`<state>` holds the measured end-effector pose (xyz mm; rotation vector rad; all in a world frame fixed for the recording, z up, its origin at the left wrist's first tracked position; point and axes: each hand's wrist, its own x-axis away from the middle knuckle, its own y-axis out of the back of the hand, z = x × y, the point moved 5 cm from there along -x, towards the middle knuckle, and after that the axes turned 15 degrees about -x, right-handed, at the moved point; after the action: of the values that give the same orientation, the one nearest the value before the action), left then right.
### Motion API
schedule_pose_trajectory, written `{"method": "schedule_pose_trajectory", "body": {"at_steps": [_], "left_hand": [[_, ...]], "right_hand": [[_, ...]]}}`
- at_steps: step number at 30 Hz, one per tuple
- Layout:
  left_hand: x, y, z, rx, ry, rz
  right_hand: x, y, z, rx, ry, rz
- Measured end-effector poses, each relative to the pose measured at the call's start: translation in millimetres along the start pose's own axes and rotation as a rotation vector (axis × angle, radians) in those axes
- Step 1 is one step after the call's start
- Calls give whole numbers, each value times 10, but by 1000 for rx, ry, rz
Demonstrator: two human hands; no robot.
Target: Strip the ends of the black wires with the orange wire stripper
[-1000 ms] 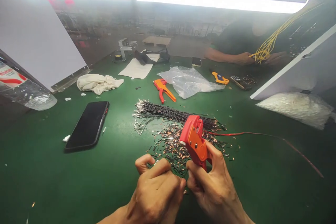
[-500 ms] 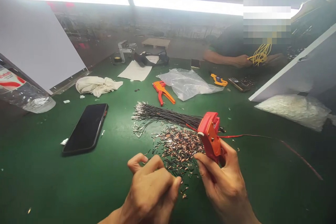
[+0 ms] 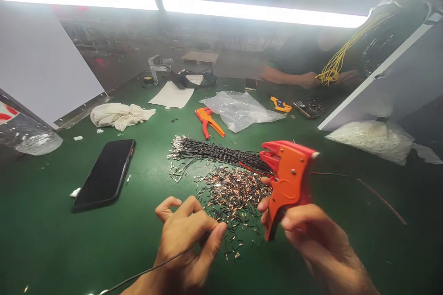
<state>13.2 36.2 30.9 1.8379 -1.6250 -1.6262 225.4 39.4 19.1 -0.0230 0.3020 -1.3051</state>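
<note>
My right hand (image 3: 320, 239) is closed round the handles of an orange wire stripper (image 3: 287, 177), raised above the green table with its jaws pointing left. My left hand (image 3: 185, 239) is pinched on a thin black wire (image 3: 148, 271) that trails down to the lower left. Between and beyond the hands lies a pile of cut wire bits (image 3: 233, 193), coppery and black. Behind the pile rests a bundle of black wires (image 3: 214, 151) with bare ends to the left.
A black phone (image 3: 104, 175) lies at the left, with a white cloth (image 3: 117, 115) and a plastic bottle (image 3: 27, 133) beyond. A second orange stripper (image 3: 206, 120), a clear plastic bag (image 3: 238, 109) and white paper (image 3: 171, 94) lie farther back. Another person's hands (image 3: 308, 79) hold yellow wires at the far right.
My right hand has lifted the stripper and swung it to the right, turning it side-on. My left hand has drawn a black wire out to the lower left.
</note>
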Motion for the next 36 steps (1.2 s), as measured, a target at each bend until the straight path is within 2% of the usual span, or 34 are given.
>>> {"method": "schedule_pose_trajectory", "body": {"at_steps": [2, 4, 9, 18, 20, 23, 27, 32, 36], "left_hand": [[-30, 61, 26, 1, 12, -32], [-55, 123, 56, -2, 9, -63], [-101, 228, 78, -26, -88, -86], [-125, 323, 83, -68, -52, -151], [-103, 340, 79, -96, -82, -153], [-58, 354, 74, -175, -144, -113], [-59, 394, 84, -220, -144, -135], [-161, 420, 31, -103, -207, -209], [-143, 466, 7, -72, -263, -301]], "right_hand": [[43, -36, 46, -307, -77, -44], [51, -93, 44, -457, -150, -85], [-21, -249, -91, -544, -335, 13], [71, -483, -312, -829, -592, 76], [87, -522, -341, -802, -620, 116], [99, -536, -385, -751, -609, 98], [108, -585, -402, -886, -544, 102], [124, -621, -455, -1075, -612, 276], [133, -567, -574, -995, -701, 358]]}}
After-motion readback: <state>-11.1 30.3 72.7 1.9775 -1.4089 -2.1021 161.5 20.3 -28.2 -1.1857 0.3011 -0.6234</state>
